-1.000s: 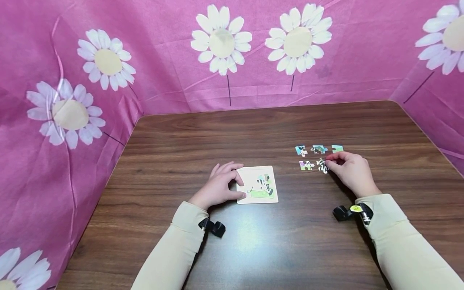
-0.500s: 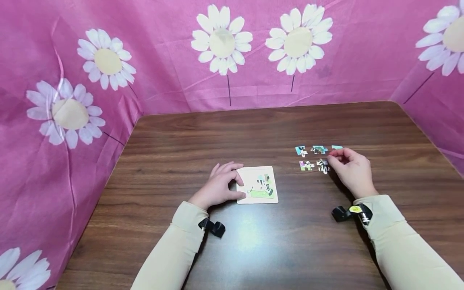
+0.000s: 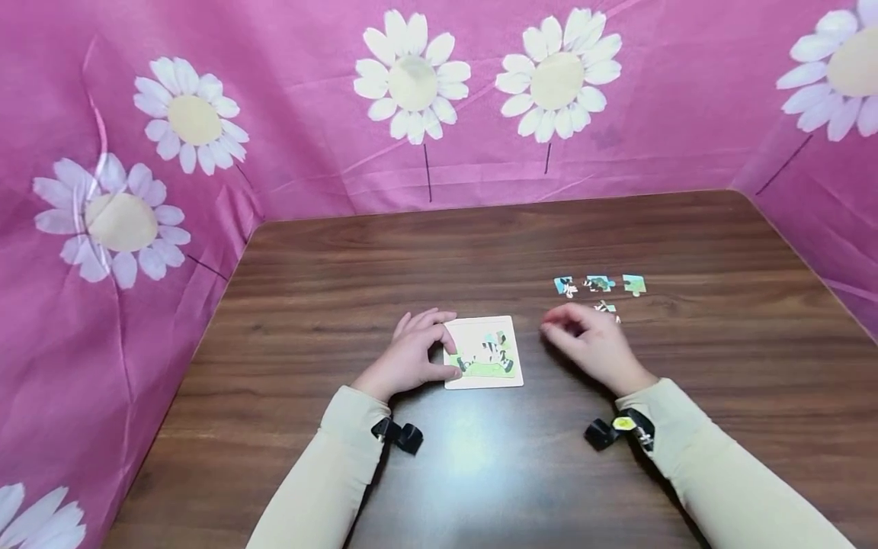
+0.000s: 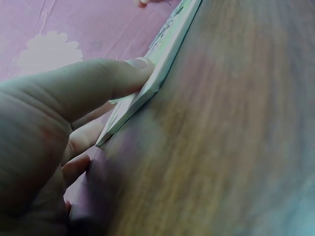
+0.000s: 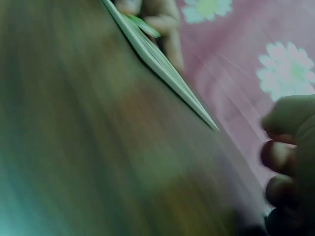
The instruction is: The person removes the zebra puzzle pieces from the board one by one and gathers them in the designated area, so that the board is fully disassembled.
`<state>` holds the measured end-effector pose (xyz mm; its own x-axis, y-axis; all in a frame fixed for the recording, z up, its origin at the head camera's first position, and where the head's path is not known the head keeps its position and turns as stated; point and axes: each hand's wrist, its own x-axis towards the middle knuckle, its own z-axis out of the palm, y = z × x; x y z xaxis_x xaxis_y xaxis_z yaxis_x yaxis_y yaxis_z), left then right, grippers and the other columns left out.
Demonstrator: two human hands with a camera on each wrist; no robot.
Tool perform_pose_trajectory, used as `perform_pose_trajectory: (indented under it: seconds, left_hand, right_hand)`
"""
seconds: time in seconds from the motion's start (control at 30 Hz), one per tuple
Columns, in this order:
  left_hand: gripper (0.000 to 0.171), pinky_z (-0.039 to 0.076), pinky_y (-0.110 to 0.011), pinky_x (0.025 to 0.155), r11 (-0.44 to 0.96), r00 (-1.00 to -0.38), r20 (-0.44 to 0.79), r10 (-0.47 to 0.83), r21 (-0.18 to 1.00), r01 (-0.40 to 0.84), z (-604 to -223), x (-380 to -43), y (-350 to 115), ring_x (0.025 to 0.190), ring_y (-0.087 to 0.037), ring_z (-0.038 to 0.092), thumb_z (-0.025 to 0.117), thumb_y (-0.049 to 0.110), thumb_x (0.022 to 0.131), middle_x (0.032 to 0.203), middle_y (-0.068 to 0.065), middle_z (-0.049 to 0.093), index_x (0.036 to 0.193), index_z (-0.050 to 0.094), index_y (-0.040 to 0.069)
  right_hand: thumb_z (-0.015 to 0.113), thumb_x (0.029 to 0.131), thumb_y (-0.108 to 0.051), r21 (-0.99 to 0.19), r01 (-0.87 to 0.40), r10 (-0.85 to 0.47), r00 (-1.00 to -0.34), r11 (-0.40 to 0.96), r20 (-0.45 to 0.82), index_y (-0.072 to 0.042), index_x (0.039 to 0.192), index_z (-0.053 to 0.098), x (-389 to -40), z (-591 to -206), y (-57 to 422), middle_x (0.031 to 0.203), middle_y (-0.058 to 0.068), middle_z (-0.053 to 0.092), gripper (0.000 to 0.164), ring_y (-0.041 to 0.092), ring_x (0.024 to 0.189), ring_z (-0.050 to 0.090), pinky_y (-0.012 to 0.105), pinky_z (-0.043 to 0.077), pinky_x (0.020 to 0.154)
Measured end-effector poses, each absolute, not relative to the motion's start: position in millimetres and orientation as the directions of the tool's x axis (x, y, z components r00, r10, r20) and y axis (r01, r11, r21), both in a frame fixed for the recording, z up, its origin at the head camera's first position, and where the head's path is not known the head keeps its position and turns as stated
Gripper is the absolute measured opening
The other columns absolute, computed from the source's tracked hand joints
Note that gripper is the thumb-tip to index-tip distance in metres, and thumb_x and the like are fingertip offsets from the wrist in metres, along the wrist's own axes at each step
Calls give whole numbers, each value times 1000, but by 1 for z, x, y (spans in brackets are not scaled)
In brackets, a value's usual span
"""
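My left hand holds the left side of a cream puzzle board, with the thumb on its corner and the index finger curved over its face. The board lies flat and shows part of a zebra on green. A greenish puzzle piece tilts up by the left fingers in the right wrist view. My right hand is over the table right of the board, fingers loosely curled, with nothing visible between them. It partly covers a striped puzzle piece.
Behind the right hand lie three loose puzzle pieces in a row: a blue and white one, a dark and blue one and a green one. The brown wooden table meets a pink flowered cloth at its back and sides.
My right hand has moved left and nearer from the loose pieces. The board's left part now shows a dark striped patch and more green. The left hand keeps its hold.
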<state>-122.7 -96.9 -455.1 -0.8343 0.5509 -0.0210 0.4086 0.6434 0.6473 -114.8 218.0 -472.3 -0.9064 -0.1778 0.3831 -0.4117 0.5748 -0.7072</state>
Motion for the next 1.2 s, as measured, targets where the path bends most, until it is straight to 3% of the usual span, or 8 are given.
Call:
perform_pose_trajectory:
  seconds: [0.17,0.37,0.63,0.9,1.2]
  left_hand:
    - [29,1,-61,119,629,-833,-3,553,657,415,-453,-121,-97,148,-31,27,86,28,74,151,-3,48,86,61,22]
    - [29,2,-57,120,638,-822,-26,569,644,422,-453,-122,-93,148,-28,28,86,31,76,152,-1,47,87,60,23]
    - [29,2,-58,120,640,-829,-16,559,643,420,-454,-125,-96,148,-28,28,86,30,75,151,-2,48,86,60,23]
    - [29,2,-59,120,632,-824,-15,567,649,423,-457,-127,-98,148,-30,28,86,31,75,151,-2,48,87,60,23]
    - [29,2,-56,121,646,-827,-31,561,642,414,-458,-126,-100,149,-27,27,85,32,76,152,0,47,88,60,23]
  right_hand:
    - [73,87,-12,-647,-442,-436,-881,621,184,-12,112,72,-120,-463,196,79,-10,56,25,5,67,49,23,42,59]
    - [76,85,-21,-590,-455,-542,-840,667,35,-17,117,71,-131,-450,189,73,-12,51,32,5,63,45,26,38,57]
    - [77,85,-22,-616,-406,-533,-846,675,-26,-16,106,68,-137,-449,180,71,-10,51,24,7,60,46,27,38,58]
    - [85,80,-16,-729,-391,-501,-862,562,76,-17,95,64,-137,-460,180,89,-3,58,26,13,74,51,27,43,65]
    - [80,85,-14,-842,-274,-378,-921,464,91,-15,94,66,-135,-470,185,70,-2,59,16,13,62,53,26,41,55]
